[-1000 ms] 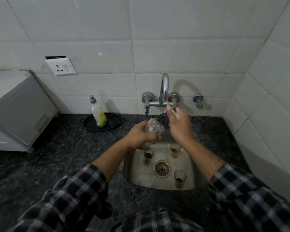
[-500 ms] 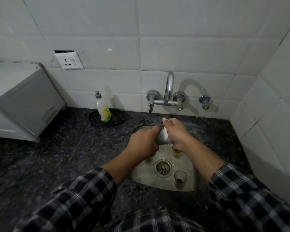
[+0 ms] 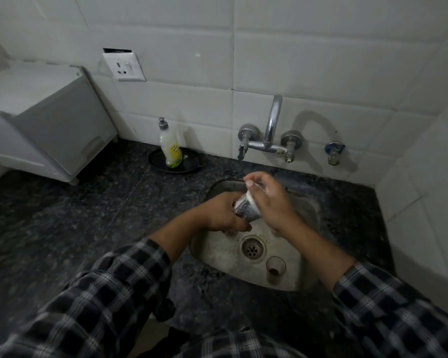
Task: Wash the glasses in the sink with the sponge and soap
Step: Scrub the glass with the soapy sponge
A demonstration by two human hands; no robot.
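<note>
Both hands meet over the sink: the left hand clamps a tilted glass steady, so the right hand, pinching what looks like the sponge, can scrub its mouth.

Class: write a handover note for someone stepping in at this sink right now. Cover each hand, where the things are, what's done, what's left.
Left hand: grips the held glass over the sink.
Right hand: holds a pale pad, apparently the sponge, at its mouth.
Standing glass: upright beside the drain, brown dregs inside.
Soap bottle: on a black dish, counter left of the tap.
Done: no glass visibly finished. Left: finish this one, rinse, wash the standing glass.
</note>
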